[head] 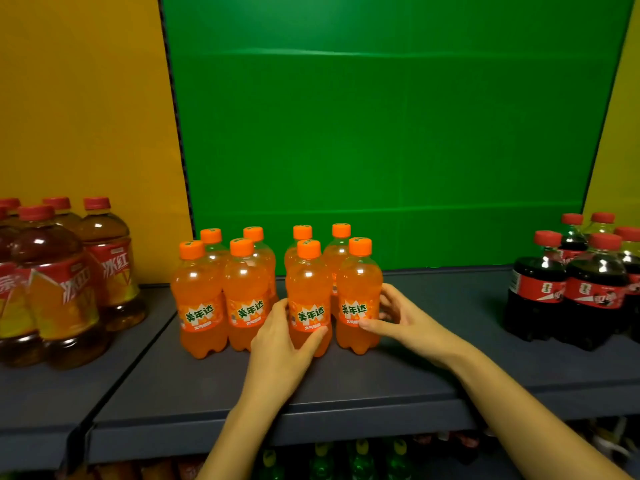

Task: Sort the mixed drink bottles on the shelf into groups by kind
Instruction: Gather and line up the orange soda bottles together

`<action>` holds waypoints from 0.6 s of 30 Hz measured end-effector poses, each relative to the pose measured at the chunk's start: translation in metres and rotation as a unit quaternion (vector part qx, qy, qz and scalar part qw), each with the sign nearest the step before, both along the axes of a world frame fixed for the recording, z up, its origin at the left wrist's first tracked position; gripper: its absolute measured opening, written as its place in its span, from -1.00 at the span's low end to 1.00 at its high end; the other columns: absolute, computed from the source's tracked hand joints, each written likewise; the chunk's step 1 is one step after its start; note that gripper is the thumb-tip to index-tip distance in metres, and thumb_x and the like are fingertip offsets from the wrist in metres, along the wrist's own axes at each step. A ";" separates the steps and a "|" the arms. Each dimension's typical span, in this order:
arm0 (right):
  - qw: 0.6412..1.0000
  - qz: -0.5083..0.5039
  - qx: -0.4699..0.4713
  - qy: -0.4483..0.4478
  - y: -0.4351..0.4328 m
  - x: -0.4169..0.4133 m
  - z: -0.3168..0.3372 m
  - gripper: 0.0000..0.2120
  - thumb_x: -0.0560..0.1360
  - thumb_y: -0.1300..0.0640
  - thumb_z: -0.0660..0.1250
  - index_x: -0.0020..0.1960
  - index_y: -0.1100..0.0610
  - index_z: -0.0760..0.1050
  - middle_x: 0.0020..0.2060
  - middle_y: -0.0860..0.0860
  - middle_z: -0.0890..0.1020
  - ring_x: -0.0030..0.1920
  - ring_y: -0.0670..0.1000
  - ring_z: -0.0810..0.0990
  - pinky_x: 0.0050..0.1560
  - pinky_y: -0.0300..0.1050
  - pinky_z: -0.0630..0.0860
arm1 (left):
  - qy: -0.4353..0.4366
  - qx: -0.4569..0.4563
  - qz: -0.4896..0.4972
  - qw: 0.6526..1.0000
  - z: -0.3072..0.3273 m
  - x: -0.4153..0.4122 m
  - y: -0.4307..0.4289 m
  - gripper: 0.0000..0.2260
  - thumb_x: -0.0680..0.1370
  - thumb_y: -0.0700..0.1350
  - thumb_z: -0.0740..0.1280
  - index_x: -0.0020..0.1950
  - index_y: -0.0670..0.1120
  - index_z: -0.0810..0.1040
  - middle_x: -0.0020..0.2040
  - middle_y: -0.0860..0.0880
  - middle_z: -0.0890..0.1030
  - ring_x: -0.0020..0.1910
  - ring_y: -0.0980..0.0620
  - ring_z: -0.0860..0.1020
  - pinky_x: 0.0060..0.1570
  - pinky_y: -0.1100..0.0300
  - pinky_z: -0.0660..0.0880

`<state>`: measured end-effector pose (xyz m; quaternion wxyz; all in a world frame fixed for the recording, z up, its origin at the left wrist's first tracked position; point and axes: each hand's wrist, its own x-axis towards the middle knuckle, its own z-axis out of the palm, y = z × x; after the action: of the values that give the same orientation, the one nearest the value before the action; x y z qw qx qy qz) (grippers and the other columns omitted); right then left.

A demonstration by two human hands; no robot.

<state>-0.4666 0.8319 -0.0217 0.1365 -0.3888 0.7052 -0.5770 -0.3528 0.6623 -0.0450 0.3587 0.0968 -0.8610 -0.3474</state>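
Several orange soda bottles stand in two clusters at the middle of the grey shelf (398, 379). My left hand (282, 336) wraps the front orange bottle (308, 292) of the right cluster. My right hand (401, 315) grips the orange bottle beside it (358, 289), thumb on the label and fingers behind. The left cluster (221, 289) stands untouched a little to the left. Large iced-tea bottles (59, 282) with red caps are grouped at the far left. Dark cola bottles (568, 289) with red caps are grouped at the far right.
A green panel (381, 133) backs the shelf, with yellow panels on both sides. A seam splits the shelf into a left section (52, 386) and the main one. Green-capped bottles (360, 459) show on the shelf below. Bare shelf lies between the orange and cola bottles.
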 end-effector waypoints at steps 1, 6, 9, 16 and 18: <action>1.000 -0.008 -0.004 0.006 -0.002 0.001 0.000 -0.52 0.43 0.25 0.36 0.27 0.00 0.28 0.17 -0.12 0.52 0.14 -0.13 0.54 0.04 -0.34 0.52 | 0.001 -0.005 0.006 1.000 0.000 0.000 0.000 -0.46 0.41 0.06 0.41 0.32 -0.07 0.34 0.20 0.03 0.54 0.18 0.05 0.51 0.10 0.25 0.40; 0.997 -0.064 -0.017 0.042 -0.013 0.005 -0.003 -0.45 0.38 0.14 0.43 0.27 -0.03 0.26 0.09 -0.13 0.54 0.09 -0.11 0.56 0.03 -0.26 0.56 | 0.000 -0.002 0.015 1.000 0.004 -0.001 0.001 -0.44 0.44 0.03 0.40 0.34 -0.11 0.28 0.23 -0.02 0.52 0.18 0.01 0.52 0.09 0.26 0.37; 0.996 -0.070 -0.017 0.049 -0.018 0.006 -0.004 -0.44 0.41 0.14 0.40 0.30 -0.03 0.21 0.10 -0.16 0.49 0.09 -0.18 0.53 0.02 -0.36 0.53 | -0.008 -0.017 0.027 0.999 0.006 -0.003 0.000 -0.46 0.46 0.03 0.38 0.34 -0.11 0.26 0.23 -0.04 0.52 0.16 -0.02 0.52 0.07 0.26 0.36; 0.995 -0.078 -0.015 0.057 -0.022 0.003 -0.010 -0.42 0.45 0.09 0.35 0.39 0.00 0.18 0.26 -0.05 0.42 0.24 -0.04 0.45 0.19 -0.17 0.47 | 0.004 -0.066 0.082 0.994 0.008 -0.009 0.000 -0.56 0.46 0.07 0.36 0.25 -0.09 0.38 0.17 -0.05 0.54 0.17 -0.03 0.50 0.12 0.16 0.39; 0.995 -0.078 -0.021 0.050 -0.022 0.003 -0.011 -0.42 0.46 0.11 0.34 0.40 0.02 0.18 0.29 -0.02 0.40 0.23 -0.07 0.45 0.08 -0.30 0.50 | 0.008 -0.075 0.089 0.993 0.008 -0.010 0.000 -0.56 0.45 0.08 0.37 0.23 -0.09 0.39 0.16 -0.05 0.55 0.16 -0.03 0.51 0.10 0.17 0.39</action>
<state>-0.4637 0.8099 -0.0327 0.0475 -0.3642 0.7272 -0.5798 -0.3625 0.6626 -0.0368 0.4013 0.1436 -0.8695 -0.2495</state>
